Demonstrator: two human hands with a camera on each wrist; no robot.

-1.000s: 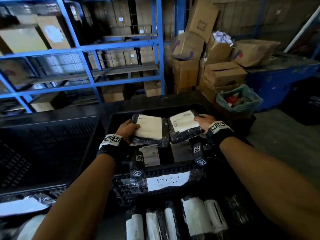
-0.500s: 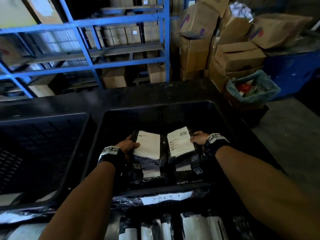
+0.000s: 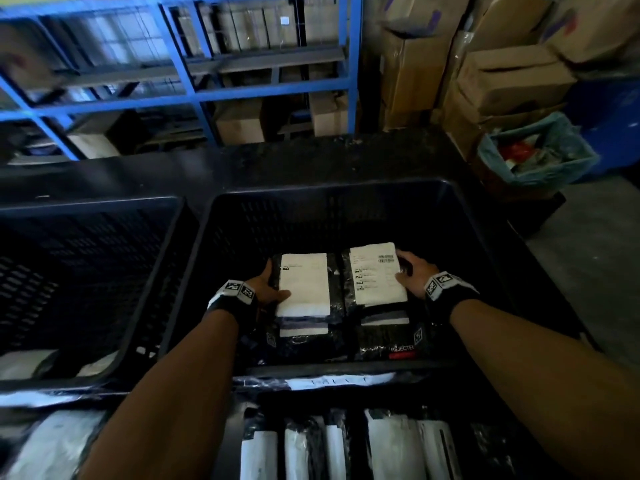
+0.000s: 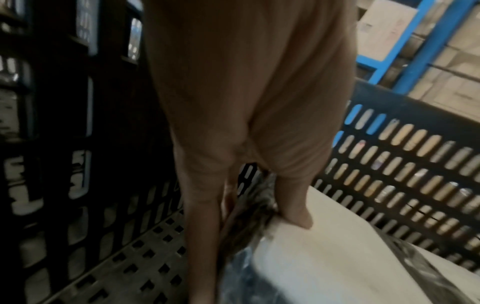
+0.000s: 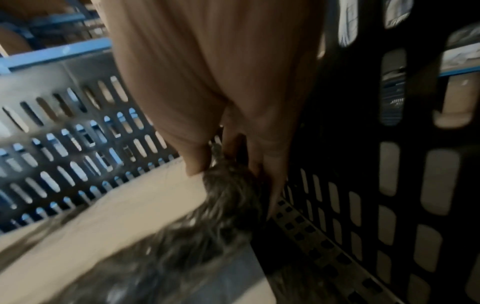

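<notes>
Two dark plastic-wrapped packets with white paper labels lie side by side low inside a black slotted crate. My left hand grips the left packet at its left edge, thumb on the label. In the left wrist view that thumb presses the label and fingers reach under the wrap. My right hand grips the right packet at its right edge. The right wrist view has the thumb on the label and fingers down the packet's side. More packets lie under them, one marked REJECTED.
A second black crate stands to the left. A nearer crate holds several upright wrapped packets and a handwritten paper label. Blue shelving, stacked cardboard boxes and a bin with a teal bag stand behind.
Both hands have lowered the two packets from above the crate's rim down into it, onto the packets lying there. The head view has tilted down and closer.
</notes>
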